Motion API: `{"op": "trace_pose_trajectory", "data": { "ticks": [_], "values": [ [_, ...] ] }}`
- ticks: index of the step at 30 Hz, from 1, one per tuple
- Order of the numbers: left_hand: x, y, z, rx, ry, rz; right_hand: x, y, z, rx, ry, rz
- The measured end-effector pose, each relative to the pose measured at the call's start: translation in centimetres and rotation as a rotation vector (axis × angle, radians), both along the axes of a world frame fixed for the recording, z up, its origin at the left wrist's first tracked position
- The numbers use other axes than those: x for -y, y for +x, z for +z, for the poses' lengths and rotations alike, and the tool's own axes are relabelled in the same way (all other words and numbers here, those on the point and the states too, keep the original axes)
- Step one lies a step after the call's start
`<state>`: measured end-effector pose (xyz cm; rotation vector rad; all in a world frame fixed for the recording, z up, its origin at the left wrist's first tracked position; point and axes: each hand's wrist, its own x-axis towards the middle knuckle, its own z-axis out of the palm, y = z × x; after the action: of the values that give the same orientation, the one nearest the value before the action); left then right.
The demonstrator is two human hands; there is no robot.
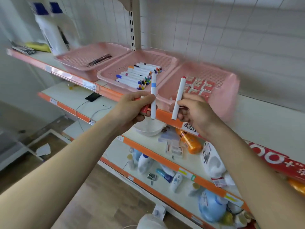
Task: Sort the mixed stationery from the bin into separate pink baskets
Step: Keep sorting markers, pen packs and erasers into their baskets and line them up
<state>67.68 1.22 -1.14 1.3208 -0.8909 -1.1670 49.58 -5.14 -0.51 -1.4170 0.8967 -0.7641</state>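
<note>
Two bare arms reach out from the bottom, the left arm (57, 171) and the right arm (264, 171). The left hand (132, 108) has its fingers curled round a white pen with a blue band (153, 93). The pen stands almost straight up. A small red thing (144, 109) is tucked in the same hand, but I cannot tell what it is. The right hand (196, 113) pinches a white pen with a red cap (179, 96). This pen leans a bit, with the red cap on top.

Both hands are in the air in front of the top shelf (264, 113). Three pink baskets sit side by side on it. The left basket (74, 66) has a dark pen (99, 60) in it. The middle basket (109, 78) holds lots of white pens with coloured caps (138, 75), lying in a row. The blue-band pen is just in front of this basket. The right basket (227, 100) holds little red and white boxes (199, 86). The red-cap pen is in front of that one.

On the shelf below lie a black phone (93, 97) with a wire, a white bowl (147, 128) and an orange bottle (188, 139).
</note>
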Motion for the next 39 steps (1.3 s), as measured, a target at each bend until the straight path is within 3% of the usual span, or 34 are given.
{"op": "trace_pose_trajectory", "data": {
  "ticks": [17,26,29,34,39],
  "values": [
    [7.6,15.7,1.2,0.098,0.022,-0.006,8.8,14.4,1.6,-0.154,-0.224,0.117],
    [14.8,24.1,2.4,0.174,0.014,-0.063,15.8,21.1,1.2,-0.599,-0.715,-0.003],
    [16.7,26.4,2.0,0.183,0.045,-0.074,17.7,22.5,0.4,-0.730,-0.763,0.016],
    [19.2,29.1,0.9,0.349,0.066,-0.118,19.4,24.6,-1.1,-0.928,-0.793,0.072],
    [21.6,30.2,0.5,0.444,-0.028,-0.214,20.2,25.4,-1.8,-1.122,-0.717,0.107]
  ]
}}
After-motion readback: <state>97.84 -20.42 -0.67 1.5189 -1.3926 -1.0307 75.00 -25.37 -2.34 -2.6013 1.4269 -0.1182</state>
